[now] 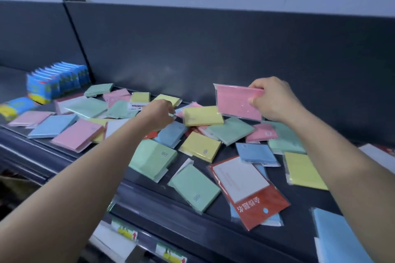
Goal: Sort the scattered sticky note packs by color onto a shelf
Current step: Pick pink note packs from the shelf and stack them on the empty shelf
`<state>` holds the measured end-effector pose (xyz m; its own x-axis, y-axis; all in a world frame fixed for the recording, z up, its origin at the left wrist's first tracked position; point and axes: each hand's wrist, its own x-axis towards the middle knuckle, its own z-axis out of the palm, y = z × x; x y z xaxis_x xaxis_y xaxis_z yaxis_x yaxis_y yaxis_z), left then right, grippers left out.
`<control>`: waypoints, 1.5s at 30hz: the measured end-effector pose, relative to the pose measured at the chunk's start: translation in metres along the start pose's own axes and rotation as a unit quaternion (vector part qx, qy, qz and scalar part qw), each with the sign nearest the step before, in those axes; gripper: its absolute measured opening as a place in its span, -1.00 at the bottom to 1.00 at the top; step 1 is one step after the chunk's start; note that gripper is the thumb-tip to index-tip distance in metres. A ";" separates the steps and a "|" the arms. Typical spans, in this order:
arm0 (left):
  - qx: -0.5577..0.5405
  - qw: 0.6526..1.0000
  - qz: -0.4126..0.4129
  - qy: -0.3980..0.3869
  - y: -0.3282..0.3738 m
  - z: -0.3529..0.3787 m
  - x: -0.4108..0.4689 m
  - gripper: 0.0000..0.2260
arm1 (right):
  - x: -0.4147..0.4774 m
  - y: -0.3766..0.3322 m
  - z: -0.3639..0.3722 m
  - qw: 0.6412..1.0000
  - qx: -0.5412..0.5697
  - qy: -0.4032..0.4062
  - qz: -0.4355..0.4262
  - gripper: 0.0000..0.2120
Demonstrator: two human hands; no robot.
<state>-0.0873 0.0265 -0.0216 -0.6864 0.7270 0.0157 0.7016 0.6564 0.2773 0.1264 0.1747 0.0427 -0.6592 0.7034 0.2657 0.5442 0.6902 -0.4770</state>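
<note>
1. Holds a pink pack [237,101] up off the pile in the right hand [272,100], with the pack jutting out at 9 o'clock from the hand, its broad face turned to the camera and a clear wrapper edge along its top and left
2. Leaves a yellow pack [203,115] lying flat just under the held one at 7 o'clock, and a green pack [232,129] at 6 o'clock, partly under the yellow one's right corner
3. Shows a blue pack [255,152] further toward 6 o'clock on the dark shelf [288,203], with more pink, green, yellow and blue packs overlapping out to 9 o'clock
4. Shows a red-backed pack [250,190] with a white panel lying askew near the shelf's front edge, over something pale blue, and a second green pack [194,188] just beside it at 9 o'clock
5. Keeps a row of upright blue boxes [57,81] at the far left end, against the dark back panel [213,49]; price tags [126,230] hang on the rail below the shelf front
6. Pinches the pink pack's right edge: thumb on the near face, fingers curled over the top edge
7. Reaches the left hand [158,113] into the pile at 9 o'clock of the yellow pack, fingers curled downward among the packs; cannot tell whether it grips one or only touches them
</note>
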 end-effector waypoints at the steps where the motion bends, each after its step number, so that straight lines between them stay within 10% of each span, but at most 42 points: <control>1: -0.003 1.000 0.001 0.004 -0.002 0.000 0.003 -0.78 | 0.000 -0.003 0.002 1.000 0.000 0.000 -0.001 -0.76; 8: 0.044 0.998 0.037 -0.025 0.004 0.005 0.032 -0.91 | 0.001 -0.013 0.008 1.000 -0.024 0.012 0.013 -0.77; 25: -0.079 0.975 0.076 -0.192 0.016 0.004 0.062 -0.26 | -0.008 -0.018 0.023 0.995 -0.022 0.026 0.096 -0.71; 36: -0.038 0.937 0.175 -0.301 0.035 -0.001 0.057 -0.19 | -0.022 -0.020 0.022 0.990 -0.046 0.048 0.121 -0.69; 41: 0.087 0.956 0.178 -0.215 0.038 -0.003 0.054 -0.26 | -0.037 -0.018 0.022 0.988 -0.047 0.057 0.137 -0.67; 45: -0.034 0.977 0.172 -0.119 0.039 -0.027 0.028 -0.49 | -0.056 -0.022 0.003 0.988 -0.029 0.101 0.116 -0.67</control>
<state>-0.0838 0.0670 0.0153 -0.3420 0.9342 -0.1017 0.8637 0.3552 0.3576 0.1500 0.1199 0.0358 -0.3992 0.8597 0.3187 0.7020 0.5102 -0.4969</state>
